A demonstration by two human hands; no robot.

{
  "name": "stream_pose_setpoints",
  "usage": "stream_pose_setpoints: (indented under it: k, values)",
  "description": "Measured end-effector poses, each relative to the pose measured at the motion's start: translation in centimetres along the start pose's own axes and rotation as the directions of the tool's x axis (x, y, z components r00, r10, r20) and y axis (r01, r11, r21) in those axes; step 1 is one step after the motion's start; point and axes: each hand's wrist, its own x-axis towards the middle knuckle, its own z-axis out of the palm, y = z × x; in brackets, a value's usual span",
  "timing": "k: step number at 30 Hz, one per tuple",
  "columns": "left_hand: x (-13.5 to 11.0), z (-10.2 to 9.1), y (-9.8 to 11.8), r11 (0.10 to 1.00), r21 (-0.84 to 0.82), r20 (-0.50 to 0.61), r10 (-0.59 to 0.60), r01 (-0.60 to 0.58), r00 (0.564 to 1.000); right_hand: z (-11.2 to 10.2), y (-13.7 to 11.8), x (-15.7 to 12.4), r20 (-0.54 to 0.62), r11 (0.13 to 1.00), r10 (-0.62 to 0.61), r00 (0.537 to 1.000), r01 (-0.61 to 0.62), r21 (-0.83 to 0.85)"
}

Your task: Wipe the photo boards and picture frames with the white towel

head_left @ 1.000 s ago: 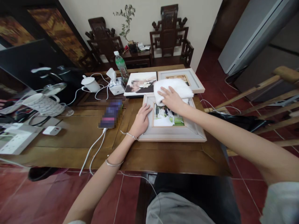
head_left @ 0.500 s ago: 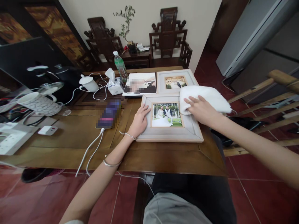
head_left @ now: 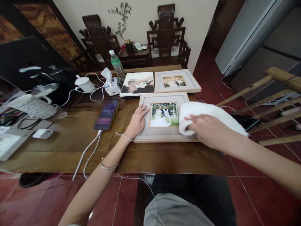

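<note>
A pale picture frame [head_left: 164, 137] with a wedding photo of a couple lies face up at the table's front edge. My left hand [head_left: 136, 121] holds the left side of this frame, its fingers reaching over the rim. In my right hand [head_left: 207, 128] is a thick white fluffy cloth [head_left: 211, 113], pressed onto the frame's right side and covering that border. The cloth's far end hangs past the table's right edge. Behind lie a second picture frame [head_left: 161, 82] and a photo album or panel [head_left: 138, 75] with a white top edge.
A phone [head_left: 107, 115] on a charging cable lies left of the frame. Further left are a lidded white cup [head_left: 85, 84], a tissue box [head_left: 113, 86], a green-labelled bottle [head_left: 117, 65], a patterned mug [head_left: 30, 105] and a power strip [head_left: 13, 141]. A wooden chair [head_left: 277, 75] stands at right.
My right hand has moved the cloth down the frame's right side, uncovering the second frame's corner. My left hand stays on the frame. The view has shifted slightly.
</note>
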Motion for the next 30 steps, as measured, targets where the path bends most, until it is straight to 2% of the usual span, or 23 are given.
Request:
stream_pose_setpoints:
  k: [6,9,14,18,22,26,30]
  values:
    - [0.0,0.0,-0.1,1.000,-0.006,0.002,0.006,-0.006,1.000,2.3,5.2,5.3,-0.055,0.994,0.011,0.998,-0.017,-0.104]
    - [-0.1,0.1,-0.1,1.000,-0.015,-0.018,0.006,-0.006,1.000,3.4,5.8,6.0,-0.084,0.985,0.000,0.996,-0.014,-0.170]
    - [-0.1,0.3,-0.1,1.000,0.003,-0.045,0.012,-0.012,0.999,3.5,2.9,3.0,-0.079,0.980,-0.014,0.997,-0.002,-0.200]
    - [0.0,0.3,0.0,1.000,0.014,-0.044,0.009,-0.008,0.999,3.3,0.4,-1.2,-0.059,0.991,-0.059,0.997,0.051,-0.121]
    - [0.0,0.3,0.0,1.000,0.004,-0.044,-0.003,0.003,0.999,3.1,-0.2,-3.9,-0.065,0.994,-0.110,0.992,0.111,0.013]
    - [0.0,0.4,0.0,1.000,-0.006,-0.044,-0.006,0.005,0.999,2.2,-0.7,-3.2,-0.060,0.987,-0.092,0.994,0.099,0.128]
    - [0.0,0.4,0.0,1.000,-0.011,-0.041,0.000,0.000,0.999,1.4,-3.0,-1.0,-0.041,0.993,-0.074,0.996,0.078,0.092]
